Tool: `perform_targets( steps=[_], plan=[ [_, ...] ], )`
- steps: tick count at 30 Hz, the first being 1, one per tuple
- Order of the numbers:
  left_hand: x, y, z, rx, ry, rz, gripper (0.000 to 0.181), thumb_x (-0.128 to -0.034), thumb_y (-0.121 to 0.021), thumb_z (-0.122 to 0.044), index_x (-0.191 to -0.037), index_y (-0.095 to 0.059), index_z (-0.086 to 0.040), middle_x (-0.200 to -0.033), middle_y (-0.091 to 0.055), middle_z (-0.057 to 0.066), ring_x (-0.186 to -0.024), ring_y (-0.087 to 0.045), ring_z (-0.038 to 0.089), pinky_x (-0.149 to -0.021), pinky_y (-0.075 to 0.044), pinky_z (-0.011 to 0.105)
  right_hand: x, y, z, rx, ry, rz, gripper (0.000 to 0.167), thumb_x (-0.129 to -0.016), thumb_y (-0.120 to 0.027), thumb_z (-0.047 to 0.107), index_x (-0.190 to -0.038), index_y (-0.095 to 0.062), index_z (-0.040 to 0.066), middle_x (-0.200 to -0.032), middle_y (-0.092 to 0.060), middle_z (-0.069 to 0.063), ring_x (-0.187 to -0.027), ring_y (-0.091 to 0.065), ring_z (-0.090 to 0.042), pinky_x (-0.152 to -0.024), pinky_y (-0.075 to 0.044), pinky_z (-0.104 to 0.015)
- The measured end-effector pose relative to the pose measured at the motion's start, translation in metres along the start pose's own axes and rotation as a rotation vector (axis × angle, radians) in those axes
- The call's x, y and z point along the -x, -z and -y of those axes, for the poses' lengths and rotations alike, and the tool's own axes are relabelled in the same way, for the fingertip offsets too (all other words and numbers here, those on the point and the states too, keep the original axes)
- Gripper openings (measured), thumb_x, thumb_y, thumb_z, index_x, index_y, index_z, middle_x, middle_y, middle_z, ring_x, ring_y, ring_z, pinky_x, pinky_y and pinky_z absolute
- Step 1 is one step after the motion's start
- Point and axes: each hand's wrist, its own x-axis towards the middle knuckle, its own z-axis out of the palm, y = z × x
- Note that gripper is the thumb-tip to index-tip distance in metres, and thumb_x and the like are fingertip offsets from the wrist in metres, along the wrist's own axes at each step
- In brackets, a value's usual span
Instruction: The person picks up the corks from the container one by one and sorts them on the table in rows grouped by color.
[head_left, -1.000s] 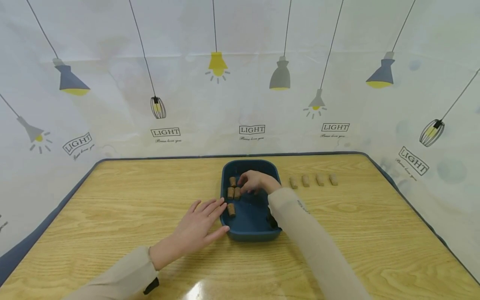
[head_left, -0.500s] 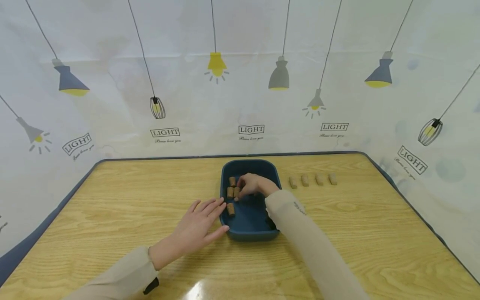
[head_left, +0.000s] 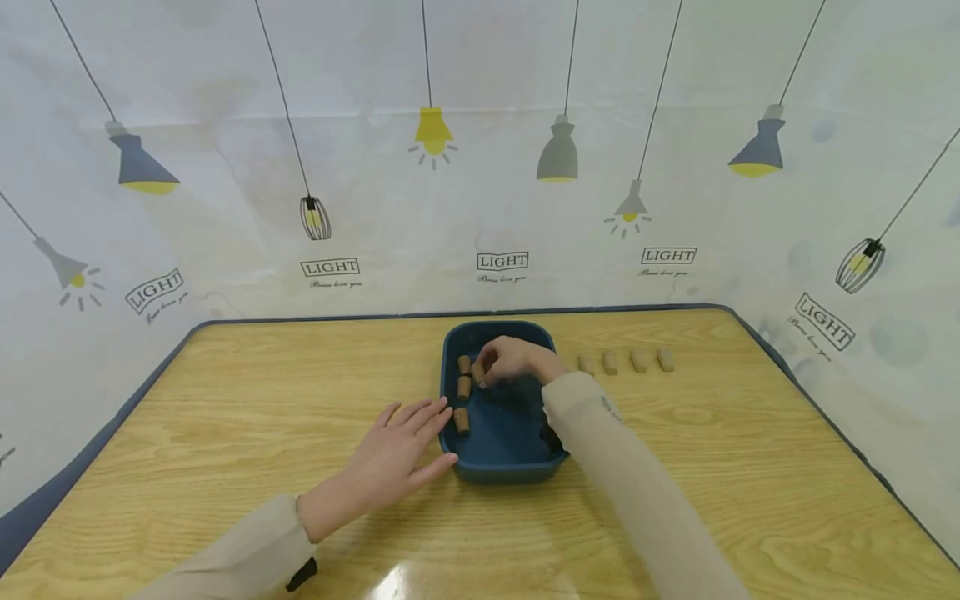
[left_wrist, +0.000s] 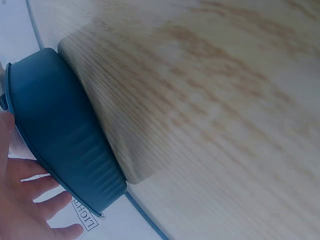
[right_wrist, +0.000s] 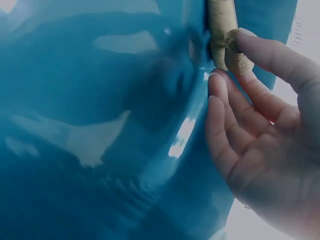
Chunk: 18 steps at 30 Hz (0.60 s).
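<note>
while right hand [head_left: 516,358] is pinching one cork [right_wrist: 239,63]: far left inside blue tray [head_left: 504,474]
left hand [head_left: 386,457]: resting spread, left rim
three corks [head_left: 464,388]: lying inside, seemingly done
four corks [head_left: 610,362]: lying far right, seemingly remaining

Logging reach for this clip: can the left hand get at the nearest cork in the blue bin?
Likely yes: the left hand is at the blue bin, and the nearest cork lies just inside, with apparently only the rim to clear.
</note>
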Motion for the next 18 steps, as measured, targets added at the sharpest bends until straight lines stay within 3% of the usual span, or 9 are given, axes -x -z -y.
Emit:
perform_targets(
  steps=[9,18],
  plan=[
    [0.0,-0.001,0.0,-0.007,0.0,-0.003,0.061,-0.0903,-0.036,-0.051,-0.132,-0.042,-0.007,-0.136,-0.036,0.008,-0.121,-0.034,0.025,-0.096,-0.024,0.051,0.008,0.023,0.01,0.019,0.056,-0.028,0.04,-0.079,-0.065,0.014,-0.116,-0.055,0.002,-0.104,-0.057,-0.007,-0.087,-0.054,-0.018,-0.067,-0.047,-0.029],
    [0.0,0.0,0.0,-0.015,-0.005,-0.008,0.062,-0.0903,-0.035,-0.052,-0.132,-0.043,-0.007,-0.136,-0.037,0.007,-0.121,-0.034,0.025,-0.095,-0.024,0.051,0.022,0.042,0.013,0.075,0.091,-0.055,0.039,-0.079,-0.066,0.014,-0.115,-0.056,0.002,-0.103,-0.058,-0.008,-0.091,-0.054,-0.019,-0.075,-0.045,-0.032]
  ],
)
